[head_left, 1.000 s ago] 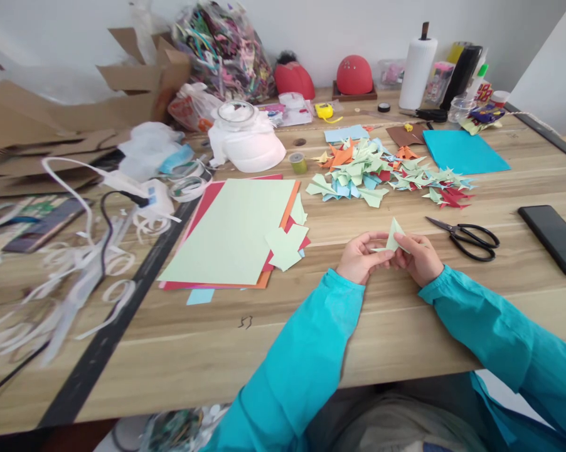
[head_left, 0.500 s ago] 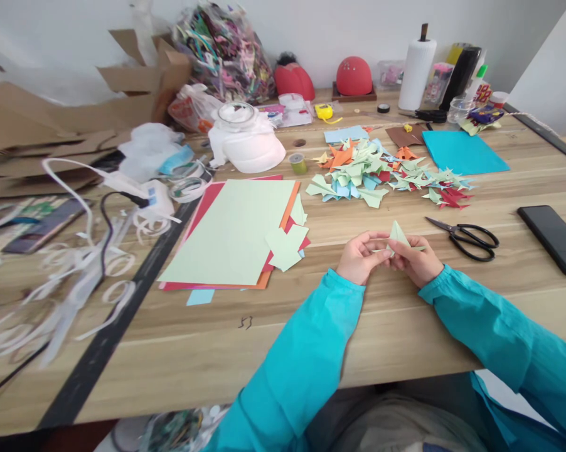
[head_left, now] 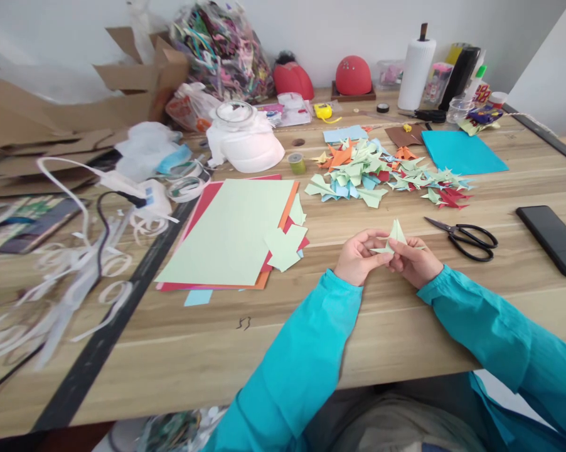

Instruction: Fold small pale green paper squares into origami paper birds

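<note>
Between my two hands is a small pale green folded paper (head_left: 396,235), its pointed tip standing up. My left hand (head_left: 358,256) pinches its left side with thumb and fingers. On the other side my right hand (head_left: 417,261) grips it, the thumb lying across its front. The fingers cover the lower part of the fold. Just beyond lies a heap of folded paper cranes (head_left: 358,166) in green, blue, orange and red. Black-handled scissors (head_left: 471,238) rest to the right of my right hand.
Left of my hands lies a stack of coloured paper sheets (head_left: 226,232) with small green pieces (head_left: 287,247) at its edge. A phone (head_left: 551,240) lies far right. Blue paper (head_left: 464,152) sits behind the cranes. White cables and strips (head_left: 85,263) clutter the left side.
The upright tip of the folded paper now looks narrower and parted in two. Both hands stay almost in place, and the view has shifted slightly.
</note>
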Motion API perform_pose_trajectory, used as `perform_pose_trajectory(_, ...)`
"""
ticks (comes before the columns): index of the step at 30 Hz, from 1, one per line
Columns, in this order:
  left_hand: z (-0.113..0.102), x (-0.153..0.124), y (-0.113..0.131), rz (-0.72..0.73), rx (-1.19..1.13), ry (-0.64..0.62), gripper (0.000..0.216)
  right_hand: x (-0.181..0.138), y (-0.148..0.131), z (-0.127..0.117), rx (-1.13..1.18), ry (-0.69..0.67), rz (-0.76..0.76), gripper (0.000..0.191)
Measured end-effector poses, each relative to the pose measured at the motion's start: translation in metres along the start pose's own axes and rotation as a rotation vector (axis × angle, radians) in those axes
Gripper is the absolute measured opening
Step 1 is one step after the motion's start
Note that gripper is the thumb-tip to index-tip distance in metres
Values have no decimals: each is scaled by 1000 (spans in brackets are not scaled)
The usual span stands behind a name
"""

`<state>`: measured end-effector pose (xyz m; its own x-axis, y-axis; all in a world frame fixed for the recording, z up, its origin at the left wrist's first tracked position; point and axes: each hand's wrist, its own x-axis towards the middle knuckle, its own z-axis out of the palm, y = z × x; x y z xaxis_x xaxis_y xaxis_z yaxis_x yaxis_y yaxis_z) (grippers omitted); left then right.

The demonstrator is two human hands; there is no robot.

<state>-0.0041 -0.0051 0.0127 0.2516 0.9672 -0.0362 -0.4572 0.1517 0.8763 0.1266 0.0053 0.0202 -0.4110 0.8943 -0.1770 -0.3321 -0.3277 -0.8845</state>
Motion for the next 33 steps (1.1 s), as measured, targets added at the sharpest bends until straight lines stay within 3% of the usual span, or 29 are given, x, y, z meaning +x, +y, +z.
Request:
perform_pose_trajectory(5, 1, 0, 1, -12, -20, 13, 50, 0, 0, 1, 15, -8, 23, 39)
perform_pose_trajectory(11, 2, 2, 5, -54, -117, 171, 53, 4, -5, -2, 1, 39, -31, 39)
perform_pose_trajectory(16, 1, 0, 8, -100, -147, 152, 53, 6, -2, -8, -225, 136, -129, 37)
perform_pose_trajectory(20, 1, 0, 9, -131, -177, 108, 52, 3, -2, -9, -475, 119, -207, 40)
perform_pose_trajectory(24, 1, 1, 8, -137, -122, 171, 49, 0, -5, -7, -616, 108, -234, 41)
perform_pose_trajectory(33, -1, 2, 3, -68, -59, 201, 50, -2, -7, -3, -539, 27, -203, 34)
